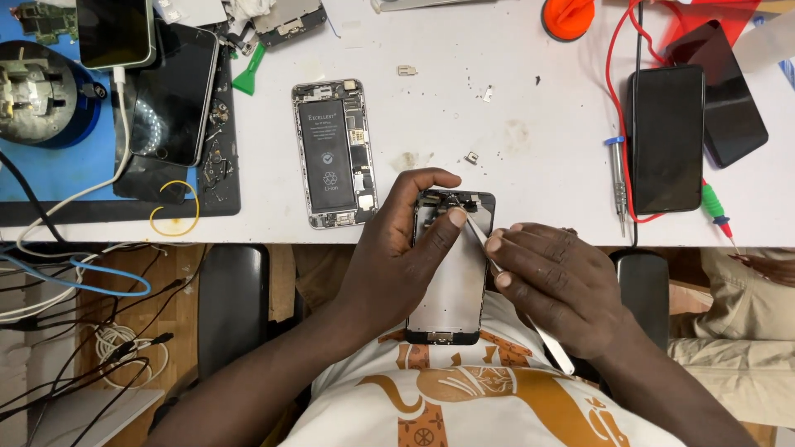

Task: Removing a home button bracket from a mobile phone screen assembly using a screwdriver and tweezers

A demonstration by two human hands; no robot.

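Phone repair workbench: opened phone (334, 153), screwdriver (619, 172)

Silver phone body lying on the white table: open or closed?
Open. The silver phone body lies on the white table with no screen on it; its black battery and inner parts show.

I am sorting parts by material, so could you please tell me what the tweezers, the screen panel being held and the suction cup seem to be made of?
The tweezers look like bare metal: thin, silvery, with a bright sheen. The screen panel shows a dull grey backing, probably a metal shield plate, inside a black frame that may be plastic or glass. The suction cup looks like soft orange rubber or silicone, smooth and matte, though that is uncertain.
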